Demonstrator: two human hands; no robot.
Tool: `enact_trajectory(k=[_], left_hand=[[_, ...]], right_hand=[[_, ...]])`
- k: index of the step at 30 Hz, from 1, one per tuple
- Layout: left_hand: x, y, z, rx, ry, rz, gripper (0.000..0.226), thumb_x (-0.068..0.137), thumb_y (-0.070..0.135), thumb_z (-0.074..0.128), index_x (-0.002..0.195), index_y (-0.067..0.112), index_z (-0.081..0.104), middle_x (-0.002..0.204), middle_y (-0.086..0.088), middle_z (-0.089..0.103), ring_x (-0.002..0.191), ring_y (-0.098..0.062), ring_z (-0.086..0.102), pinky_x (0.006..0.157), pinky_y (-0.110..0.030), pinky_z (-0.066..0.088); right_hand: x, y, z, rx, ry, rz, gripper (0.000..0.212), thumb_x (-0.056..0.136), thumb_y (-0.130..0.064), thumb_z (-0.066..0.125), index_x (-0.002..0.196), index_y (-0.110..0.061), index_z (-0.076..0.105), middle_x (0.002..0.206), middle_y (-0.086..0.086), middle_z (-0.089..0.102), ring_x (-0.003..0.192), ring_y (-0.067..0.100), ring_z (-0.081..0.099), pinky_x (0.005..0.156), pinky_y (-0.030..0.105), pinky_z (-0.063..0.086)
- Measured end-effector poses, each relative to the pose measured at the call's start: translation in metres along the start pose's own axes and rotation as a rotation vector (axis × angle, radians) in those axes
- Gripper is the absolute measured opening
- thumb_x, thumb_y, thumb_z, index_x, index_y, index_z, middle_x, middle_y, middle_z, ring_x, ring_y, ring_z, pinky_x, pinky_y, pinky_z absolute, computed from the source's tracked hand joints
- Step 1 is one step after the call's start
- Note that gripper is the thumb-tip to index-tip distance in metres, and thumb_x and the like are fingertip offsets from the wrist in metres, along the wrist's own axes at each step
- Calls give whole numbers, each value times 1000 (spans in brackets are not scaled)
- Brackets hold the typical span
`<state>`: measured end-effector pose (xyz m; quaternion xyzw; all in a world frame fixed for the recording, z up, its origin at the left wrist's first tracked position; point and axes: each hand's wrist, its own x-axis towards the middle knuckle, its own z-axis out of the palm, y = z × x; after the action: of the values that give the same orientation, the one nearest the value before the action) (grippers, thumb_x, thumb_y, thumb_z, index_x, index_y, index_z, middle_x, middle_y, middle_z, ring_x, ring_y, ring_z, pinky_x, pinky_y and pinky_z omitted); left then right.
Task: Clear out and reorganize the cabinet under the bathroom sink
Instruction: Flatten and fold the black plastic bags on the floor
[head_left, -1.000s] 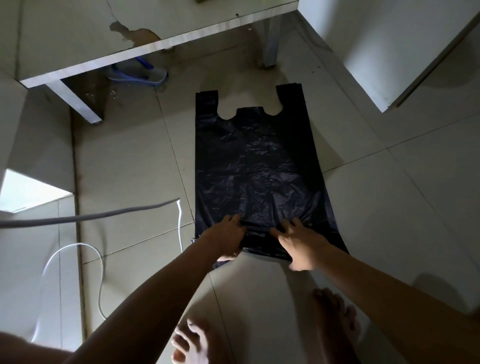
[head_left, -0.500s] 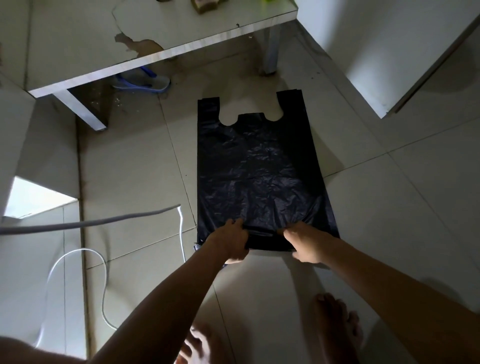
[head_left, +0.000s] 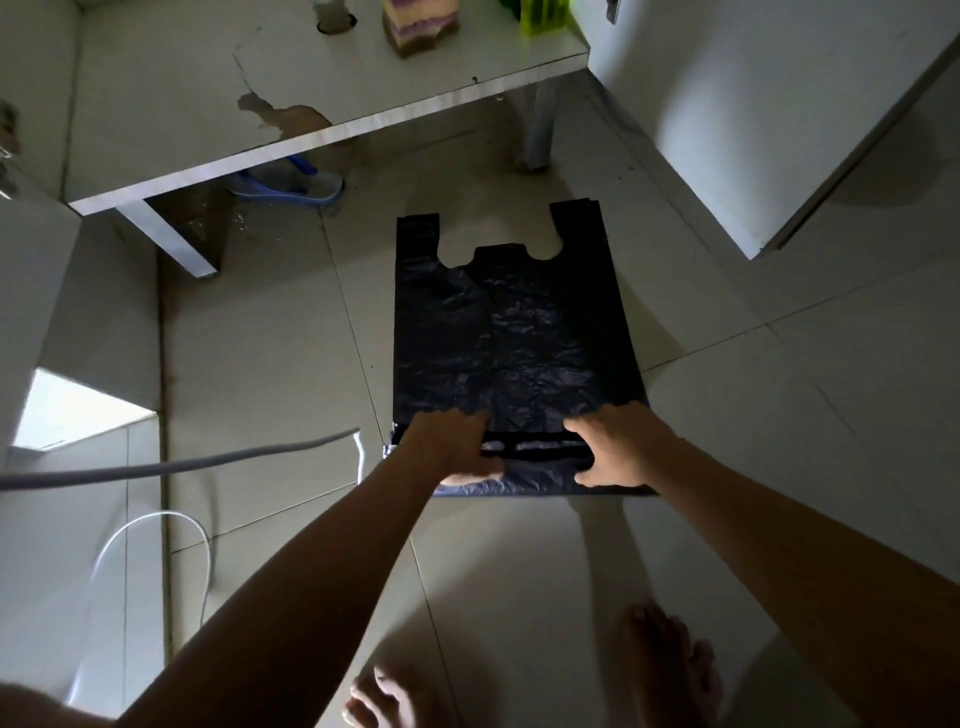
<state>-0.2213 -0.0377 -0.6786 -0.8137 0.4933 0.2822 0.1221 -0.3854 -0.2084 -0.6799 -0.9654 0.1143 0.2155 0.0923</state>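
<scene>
— Anything different from a second ago?

— Yes. Then, just pressing flat on the near hem of the black bag (head_left: 509, 338). Now gripping that hem with the left hand (head_left: 449, 447) and the right hand (head_left: 621, 447), fingers curled over the top, thumbs tucked in on the near side. Turned over once already into a narrow band between the two hands.

— And lying where?

— Spread flat on the tiled floor (head_left: 260, 338), handles pointing away toward the low table (head_left: 208, 104). Well apart from the blue slipper (head_left: 291, 187) underneath it, and just beside the end of the grey cable (head_left: 156, 467) on the left without touching it. Looks a little shorter than before, by that one turn.

— Meaning what for the cabinet job?

— Probably being folded or rolled small for tidy storage. Barely begun: one turn made, most of the length still flat. Cannot tell yet whether fold or roll.

— Anything to watch?

— Thin, slippery film. Likely to spring open or skew unless kept pressed and even on both sides.
</scene>
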Motion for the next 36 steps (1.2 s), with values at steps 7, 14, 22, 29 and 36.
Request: enact_trajectory(k=[7, 14, 22, 29, 36], left_hand=[[-3, 0, 43, 104, 109, 57, 76, 86, 50, 62, 147, 24, 25, 115, -7, 68, 104, -28, 65, 96, -43, 47], [-7, -14, 21, -91, 128, 116, 18, 97, 31, 51, 108, 21, 62, 94, -7, 68, 84, -25, 67, 72, -33, 51], [-4, -16, -9, -175, -64, 69, 25, 95, 25, 57, 115, 13, 65, 111, -10, 67, 97, -27, 64, 73, -28, 45], [-41, 15, -14, -128, -543, 83, 37, 93, 36, 60, 122, 13, 62, 121, -10, 62, 110, -28, 58, 78, -27, 40], [-30, -1, -59, -203, -561, -39, 54, 89, 43, 66, 134, 15, 57, 133, -7, 57, 118, -27, 55, 85, -30, 45]], right_hand=[[-10, -8, 30, -20, 89, 82, 54, 69, -59, 60, 112, -27, 50, 99, -6, 66, 96, 24, 65, 93, 43, 37], [-8, -15, 47, -186, 496, 10, 26, 74, -33, 67, 94, -18, 60, 76, 1, 64, 71, 27, 60, 75, 41, 42], [12, 10, -5, 281, -86, 49, 34, 87, -40, 68, 72, -15, 51, 74, 1, 60, 71, 22, 60, 59, 30, 40], [-11, -12, -20, 221, -640, 80, 65, 83, -56, 70, 131, -15, 56, 132, 5, 58, 116, 23, 57, 97, 34, 47], [-6, -2, -65, 283, -593, 120, 66, 72, -68, 73, 121, -25, 64, 128, -6, 60, 108, 15, 58, 86, 27, 44]])
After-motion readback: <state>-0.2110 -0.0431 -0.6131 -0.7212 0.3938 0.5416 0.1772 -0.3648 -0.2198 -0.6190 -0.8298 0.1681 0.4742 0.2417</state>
